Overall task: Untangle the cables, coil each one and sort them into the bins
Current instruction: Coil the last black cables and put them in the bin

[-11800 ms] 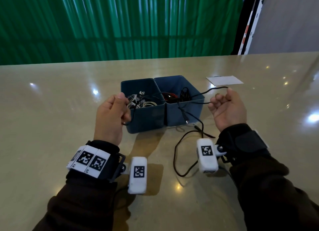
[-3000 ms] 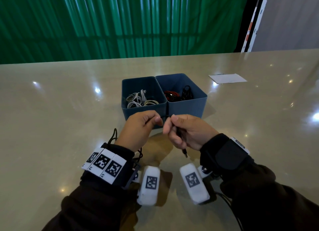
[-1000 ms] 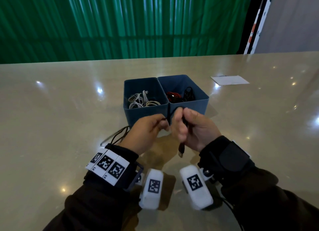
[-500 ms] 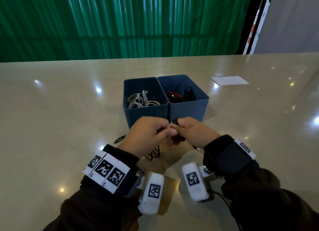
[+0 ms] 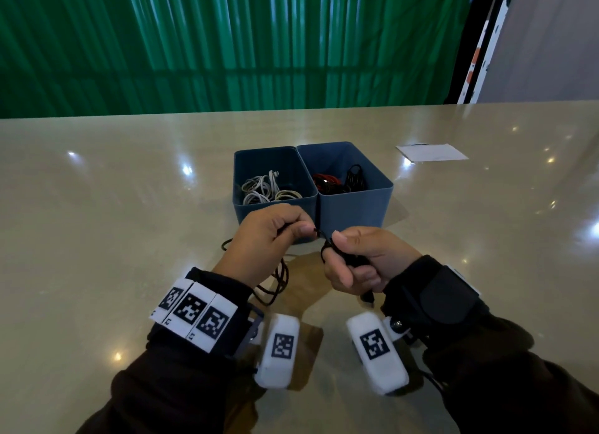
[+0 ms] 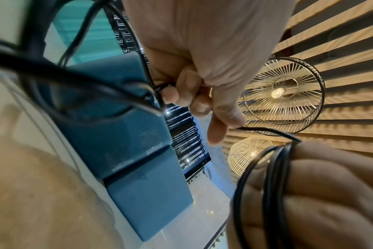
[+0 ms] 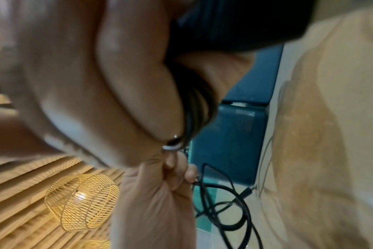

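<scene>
A thin black cable [image 5: 278,281] runs between both hands just in front of two blue bins. My right hand [image 5: 355,260] holds several turns of it wound around its fingers [image 6: 322,193], with the plug end [image 5: 369,299] hanging below the fist. My left hand [image 5: 270,235] pinches the cable [image 6: 266,130] between thumb and fingers, and the slack loops [image 7: 226,207] drop under its wrist onto the table. The left bin [image 5: 256,161] holds white coiled cables [image 5: 269,190]. The right bin [image 5: 356,206] holds red and black cables [image 5: 340,182].
The bins stand side by side in the middle of a glossy beige table [image 5: 97,206]. A white paper sheet [image 5: 431,151] lies at the far right. A green curtain hangs behind the table's far edge.
The hands have drawn slightly apart, stretching a short run of cable between them. More cable is wound on the right hand's fingers, and the slack under the left wrist has shifted.
</scene>
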`<state>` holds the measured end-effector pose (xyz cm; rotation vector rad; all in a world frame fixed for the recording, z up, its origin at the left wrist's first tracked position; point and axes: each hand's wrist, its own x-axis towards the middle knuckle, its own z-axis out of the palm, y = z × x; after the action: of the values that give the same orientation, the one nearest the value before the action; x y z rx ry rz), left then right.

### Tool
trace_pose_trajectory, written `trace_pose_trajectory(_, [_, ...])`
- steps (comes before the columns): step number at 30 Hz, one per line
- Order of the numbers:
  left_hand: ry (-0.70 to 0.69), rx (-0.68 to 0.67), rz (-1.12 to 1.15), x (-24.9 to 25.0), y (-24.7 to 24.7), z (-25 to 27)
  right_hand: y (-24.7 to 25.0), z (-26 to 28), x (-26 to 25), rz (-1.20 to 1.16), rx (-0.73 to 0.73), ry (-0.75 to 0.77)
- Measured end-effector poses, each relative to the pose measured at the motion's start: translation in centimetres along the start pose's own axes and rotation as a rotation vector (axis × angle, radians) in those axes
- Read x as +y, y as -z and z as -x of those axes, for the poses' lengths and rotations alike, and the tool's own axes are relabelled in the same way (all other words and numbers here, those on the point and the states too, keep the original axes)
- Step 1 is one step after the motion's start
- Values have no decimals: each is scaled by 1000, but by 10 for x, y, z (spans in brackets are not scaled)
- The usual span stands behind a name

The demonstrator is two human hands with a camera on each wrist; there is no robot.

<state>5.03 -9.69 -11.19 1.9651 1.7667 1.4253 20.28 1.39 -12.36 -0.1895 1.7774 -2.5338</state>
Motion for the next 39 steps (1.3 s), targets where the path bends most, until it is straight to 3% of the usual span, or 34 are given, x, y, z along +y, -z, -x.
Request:
trace_pose_trajectory(2, [-4, -1, -34, -4, -1, -1, -3, -2, 0, -57, -65, 59])
trace_pose_trajectory(4, [35, -46, -37, -6, -5, 0, -7, -7, 1, -135, -40, 171])
trace_pose_trajectory(9, [187, -224, -49, 2, -20, 3, -13, -12, 3, -171, 321, 430])
trace_pose_trajectory(13, [217, -374, -160, 1, -20, 3, -10, -16, 1, -293, 421, 524])
trace_pose_trajectory(16, [202, -465, -216, 2, -20, 2, -4, -18, 0, -5, 680, 461])
trace_pose_trajectory(19, [124, -389, -284, 4, -18, 1, -2, -13, -5, 583, 770, 242])
trace_pose_trajectory(22, [93, -245, -243, 5, -9, 1, -3, -8, -7, 976, 724, -27])
trace_pose_trajectory(26, [85, -108, -116, 6, -2, 2, -13, -11, -3, 725, 538, -160])
trace_pose_trajectory(31, [50, -77, -60, 1, 3, 1, -11, -6, -3, 416, 376, -102])
trace_pose_trajectory(36, [-61, -88, -52, -1, 3, 0, -6, -5, 2, 4, 48, 104])
trace_pose_trajectory(39, [-34, -118, -63, -4, -3, 0, -5, -8, 2, -131, -18, 197])
